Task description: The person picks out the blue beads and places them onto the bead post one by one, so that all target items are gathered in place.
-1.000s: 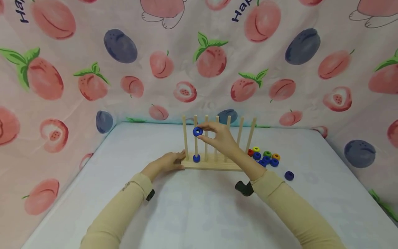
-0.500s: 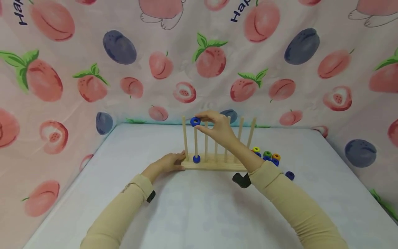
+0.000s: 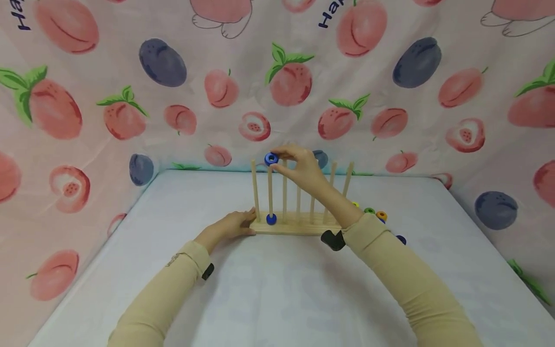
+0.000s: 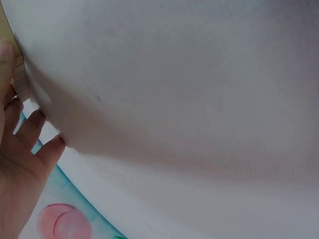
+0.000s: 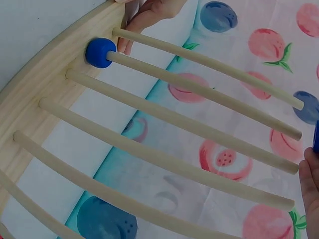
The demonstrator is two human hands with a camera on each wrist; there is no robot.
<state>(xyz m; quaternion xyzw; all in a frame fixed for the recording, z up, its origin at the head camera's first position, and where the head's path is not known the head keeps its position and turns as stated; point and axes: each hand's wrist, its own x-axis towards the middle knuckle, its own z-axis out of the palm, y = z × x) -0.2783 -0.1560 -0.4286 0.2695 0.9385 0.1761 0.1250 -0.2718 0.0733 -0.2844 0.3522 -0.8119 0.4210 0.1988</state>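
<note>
A wooden peg rack [image 3: 299, 227] with a row of upright pegs stands on the table. My left hand [image 3: 231, 225] grips the left end of its base, thumb at the near side; the left wrist view shows the thumb [image 4: 6, 59] against the wood. Between thumb and fingers my right hand [image 3: 307, 172] pinches a blue ring [image 3: 267, 161], its hole turned toward the head camera. The ring is at the top of the second peg from the left; the right wrist view shows a small gap to that peg's tip [image 5: 294, 132]. A blue bead [image 5: 99, 53] sits low on this peg.
Right of the rack, partly behind the right forearm, lie loose rings, among them a green ring [image 3: 369, 211], an orange ring [image 3: 381, 215] and a dark blue ring [image 3: 402, 239]. A fruit-print cloth [image 3: 208, 125] hangs behind the white-covered table [image 3: 269, 294].
My right hand has raised the blue ring from partway up the second peg to its top. The left hand has stayed on the rack's end.
</note>
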